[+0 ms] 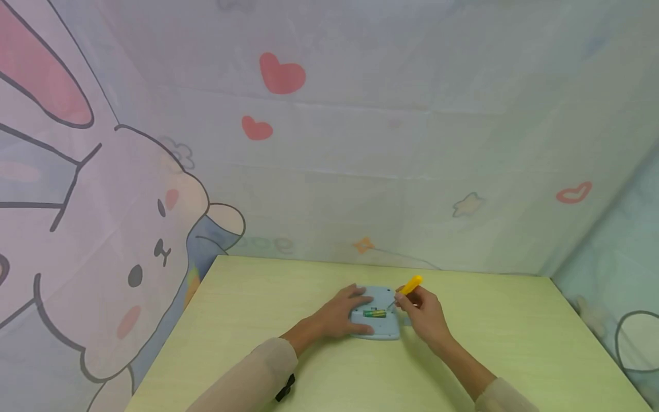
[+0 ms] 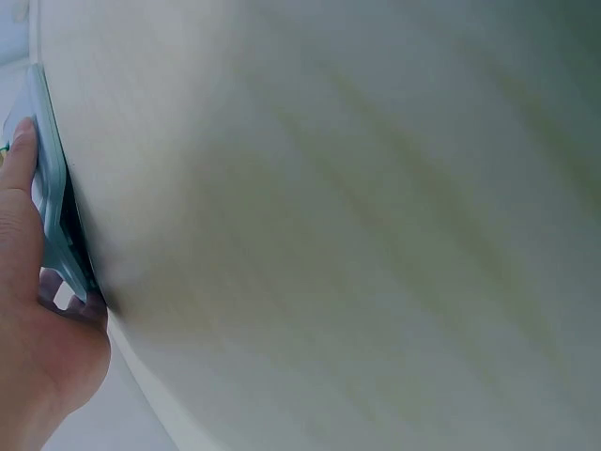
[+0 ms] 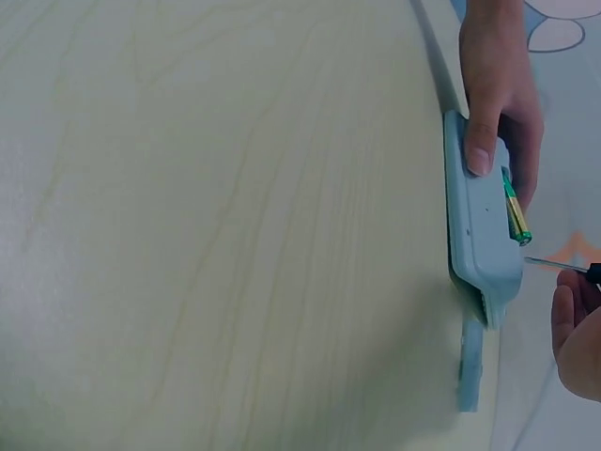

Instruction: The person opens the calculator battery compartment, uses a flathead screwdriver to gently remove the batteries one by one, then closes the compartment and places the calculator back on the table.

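Observation:
A light blue flat device (image 1: 385, 329) lies on the table with its open battery compartment upward. Green and yellow batteries (image 1: 374, 313) show inside. My left hand (image 1: 340, 313) holds the device at its left side, thumb and fingertips on its face; the left wrist view shows other fingers at its edge. My right hand (image 1: 426, 313) grips a screwdriver (image 1: 413, 283) by its yellow handle. In the right wrist view, the screwdriver's metal shaft (image 3: 554, 265) points toward the battery end. A light blue strip (image 3: 471, 376) lies beside the device, on the right hand's side.
The pale yellow-green tabletop (image 1: 515, 332) spreads around both hands. A printed cloth backdrop (image 1: 360, 171) with hearts and a rabbit rises behind and beside the table. A small black item (image 1: 285, 388) shows by the left sleeve.

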{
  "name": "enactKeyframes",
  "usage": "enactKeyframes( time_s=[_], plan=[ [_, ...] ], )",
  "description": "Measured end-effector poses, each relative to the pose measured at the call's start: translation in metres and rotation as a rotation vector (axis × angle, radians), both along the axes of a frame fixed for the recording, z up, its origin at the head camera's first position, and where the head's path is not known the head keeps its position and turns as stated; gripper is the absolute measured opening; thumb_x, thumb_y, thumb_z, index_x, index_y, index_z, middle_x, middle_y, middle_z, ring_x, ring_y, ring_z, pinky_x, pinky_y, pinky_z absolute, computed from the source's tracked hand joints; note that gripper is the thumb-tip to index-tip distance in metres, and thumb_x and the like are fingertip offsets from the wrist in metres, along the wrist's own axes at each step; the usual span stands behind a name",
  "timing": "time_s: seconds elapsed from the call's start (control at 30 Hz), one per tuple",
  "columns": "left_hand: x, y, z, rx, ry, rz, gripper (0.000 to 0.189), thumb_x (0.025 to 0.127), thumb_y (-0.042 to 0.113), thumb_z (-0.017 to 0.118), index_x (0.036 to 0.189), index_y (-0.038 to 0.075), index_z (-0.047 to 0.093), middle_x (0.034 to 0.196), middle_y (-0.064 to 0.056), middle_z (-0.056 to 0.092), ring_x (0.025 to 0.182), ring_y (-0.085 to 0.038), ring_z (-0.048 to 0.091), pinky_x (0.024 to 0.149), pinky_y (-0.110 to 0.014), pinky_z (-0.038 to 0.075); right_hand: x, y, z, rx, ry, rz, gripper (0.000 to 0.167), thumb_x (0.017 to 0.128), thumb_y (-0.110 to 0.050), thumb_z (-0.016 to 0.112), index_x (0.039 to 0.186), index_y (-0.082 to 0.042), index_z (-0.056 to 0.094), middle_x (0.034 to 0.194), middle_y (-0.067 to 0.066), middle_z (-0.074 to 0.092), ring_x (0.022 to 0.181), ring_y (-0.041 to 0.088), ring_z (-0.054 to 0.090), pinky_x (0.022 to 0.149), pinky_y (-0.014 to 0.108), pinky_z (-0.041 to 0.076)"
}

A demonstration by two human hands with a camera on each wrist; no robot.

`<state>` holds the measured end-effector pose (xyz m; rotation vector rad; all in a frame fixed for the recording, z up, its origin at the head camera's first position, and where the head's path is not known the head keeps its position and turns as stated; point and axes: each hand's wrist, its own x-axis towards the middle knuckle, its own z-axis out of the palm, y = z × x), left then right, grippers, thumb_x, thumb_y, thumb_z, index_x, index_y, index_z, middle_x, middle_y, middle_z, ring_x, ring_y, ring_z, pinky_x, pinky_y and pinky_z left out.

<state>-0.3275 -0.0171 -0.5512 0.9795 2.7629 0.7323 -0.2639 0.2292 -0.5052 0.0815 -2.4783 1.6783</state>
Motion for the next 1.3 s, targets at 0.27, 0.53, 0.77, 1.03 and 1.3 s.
enactKeyframes(
  time_s=[0.27, 0.53, 0.77, 1.03, 1.3],
  plan=[
    [0.001, 0.000, 0.001, 0.007, -0.003, 0.002, 0.083, 0.090, 0.069, 0.074, 0.160, 0.031, 0.050, 0.172, 0.005, 0.031, 0.162, -0.025, 0.018, 0.126, -0.050, 0.028, 0.000, 0.002, 0.010, 0.081, 0.053, 0.023, 0.026, 0.104, -0.023, 0.072, 0.120, -0.002, 0.075, 0.117, 0.010, 0.075, 0.109, 0.027, 0.071, 0.089, 0.027, 0.058],
    [0.001, 0.000, 0.002, 0.001, -0.008, 0.005, 0.083, 0.089, 0.069, 0.074, 0.160, 0.033, 0.050, 0.172, 0.006, 0.030, 0.162, -0.026, 0.019, 0.125, -0.051, 0.029, 0.000, 0.006, 0.011, 0.131, 0.112, 0.035, 0.018, 0.100, -0.018, 0.077, 0.112, -0.005, 0.079, 0.106, 0.006, 0.070, 0.105, 0.025, 0.069, 0.089, 0.024, 0.058],
    [0.001, 0.000, 0.001, -0.003, -0.007, 0.003, 0.083, 0.090, 0.069, 0.073, 0.160, 0.033, 0.050, 0.173, 0.005, 0.029, 0.162, -0.027, 0.019, 0.125, -0.051, 0.031, 0.001, 0.008, 0.013, 0.183, 0.139, 0.047, 0.015, 0.097, -0.010, 0.079, 0.110, -0.003, 0.079, 0.102, 0.005, 0.066, 0.100, 0.022, 0.067, 0.090, 0.025, 0.058],
    [0.003, -0.002, 0.002, 0.009, -0.019, 0.004, 0.083, 0.089, 0.070, 0.074, 0.159, 0.031, 0.051, 0.172, 0.005, 0.031, 0.162, -0.026, 0.018, 0.125, -0.051, 0.029, 0.005, 0.009, 0.017, 0.216, 0.146, 0.034, 0.018, 0.096, -0.010, 0.080, 0.109, -0.007, 0.069, 0.100, 0.005, 0.068, 0.100, 0.022, 0.065, 0.088, 0.023, 0.057],
    [0.006, -0.004, 0.002, 0.008, -0.020, -0.003, 0.083, 0.089, 0.069, 0.074, 0.159, 0.032, 0.050, 0.172, 0.005, 0.031, 0.162, -0.025, 0.018, 0.125, -0.051, 0.029, 0.011, 0.013, 0.015, 0.248, 0.121, 0.011, 0.018, 0.097, -0.014, 0.080, 0.110, -0.005, 0.070, 0.102, 0.006, 0.070, 0.099, 0.022, 0.067, 0.087, 0.022, 0.056]
  ],
)
